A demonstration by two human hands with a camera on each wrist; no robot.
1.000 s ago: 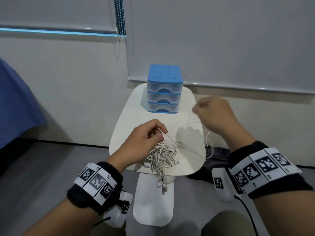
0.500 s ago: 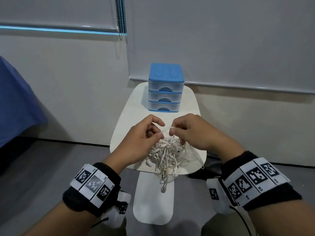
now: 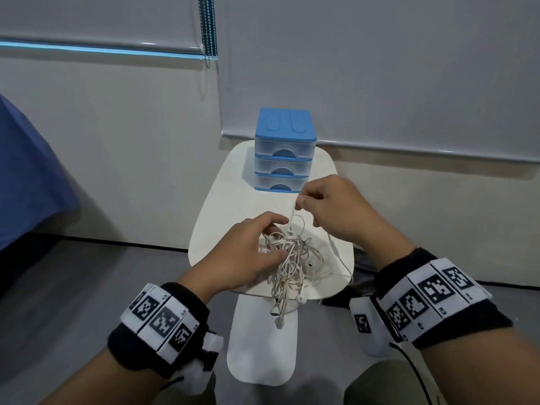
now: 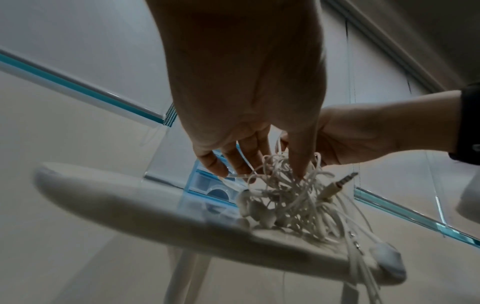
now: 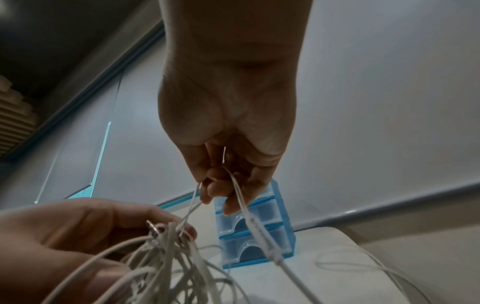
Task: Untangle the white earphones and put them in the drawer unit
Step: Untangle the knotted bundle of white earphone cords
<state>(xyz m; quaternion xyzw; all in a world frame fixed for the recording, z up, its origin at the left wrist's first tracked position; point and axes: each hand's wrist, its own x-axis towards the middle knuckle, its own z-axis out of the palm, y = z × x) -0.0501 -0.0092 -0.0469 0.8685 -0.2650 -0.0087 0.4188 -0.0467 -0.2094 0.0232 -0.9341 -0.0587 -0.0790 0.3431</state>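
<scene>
White earphones (image 3: 289, 258) lie in one dense knot at the desk's (image 3: 233, 206) near edge, with several buds dangling past the rim. The left hand (image 3: 248, 252) pins the knot, fingers (image 4: 215, 164) curled down into the cords. The right hand (image 3: 330, 211) sits just above and behind it, fingers (image 5: 215, 191) pinched on a strand drawn up out of the mass.

To do this well, I judge the strand should be pulled slowly while the left hand holds the bulk loosely, so that loops slide instead of cinching. Following the plug (image 4: 340, 183) back through the tangle looks the surest route.

The knot sits at the rim, so a jerk could drag it off. Bare desk lies between the hands and the drawers (image 3: 283, 159), all shut, giving room to shift the knot inward.
</scene>
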